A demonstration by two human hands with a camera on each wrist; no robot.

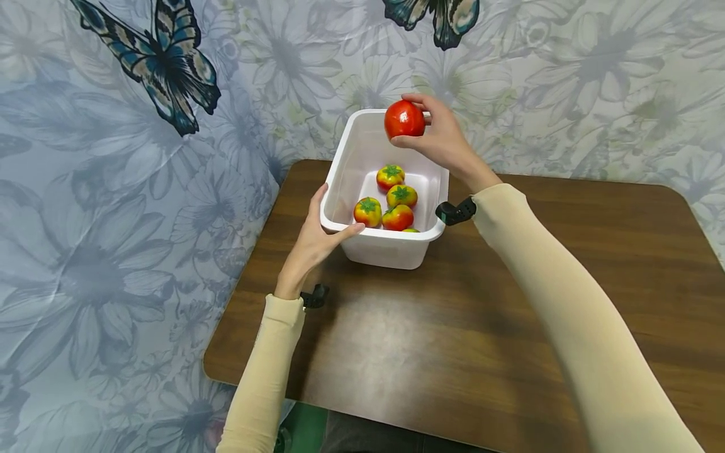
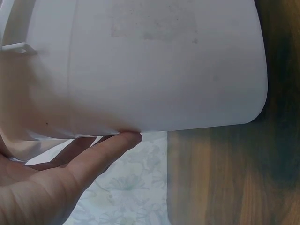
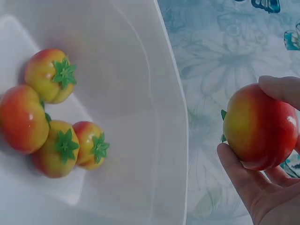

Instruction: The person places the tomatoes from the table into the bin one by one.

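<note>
In the head view my right hand (image 1: 444,139) grips a glossy red tomato (image 1: 403,120) over the far right part of a white plastic bin (image 1: 386,250). The right wrist view shows this tomato (image 3: 260,129) pinched between thumb and fingers, with yellow and a bit of green leaf on one side. My left hand (image 1: 310,246) holds the bin's near left corner, thumb over the rim and fingers along the outside. Several red-and-yellow tomatoes (image 1: 401,195) with green leafy tops lie on the bin's floor, one mostly hidden behind the near rim.
The bin stands near the far left edge of a brown wooden table (image 1: 538,283). Behind and left of the table is a wall covering (image 1: 272,69) with grey flowers and butterflies. Table surface stretches out to the right and in front of the bin.
</note>
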